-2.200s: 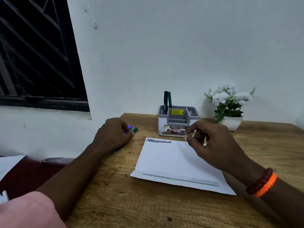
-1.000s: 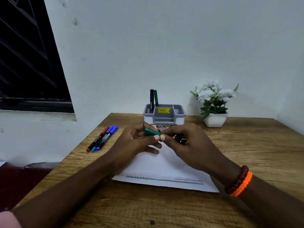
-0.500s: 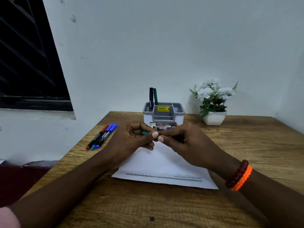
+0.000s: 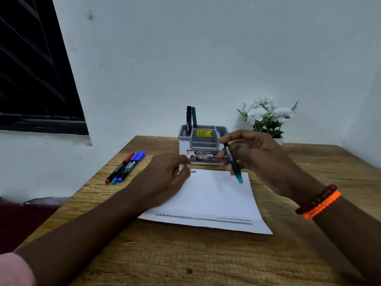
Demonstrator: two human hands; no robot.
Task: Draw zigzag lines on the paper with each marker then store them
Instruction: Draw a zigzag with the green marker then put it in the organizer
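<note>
Holding a green-tipped marker above the paper, a person sat at a wooden desk in the single head view. The right hand pinched the marker's dark barrel between thumb and fingers, its green end angled down toward the sheet's far right area and not yet touching it. The left hand rested on the paper's far left corner with fingers curled; whether they enclosed a cap could not be told. A short black zigzag showed beside that hand. Three more markers lay side by side on the desk to the left, well apart from the sheet. A grey organiser stood just beyond the paper with two pens upright in its left compartment, and a potted white plant sat to its right.

The marker looked light, stiff and smooth, best gripped low on the barrel near the tip. The thin paper would likely slide unless pinned flat.
</note>
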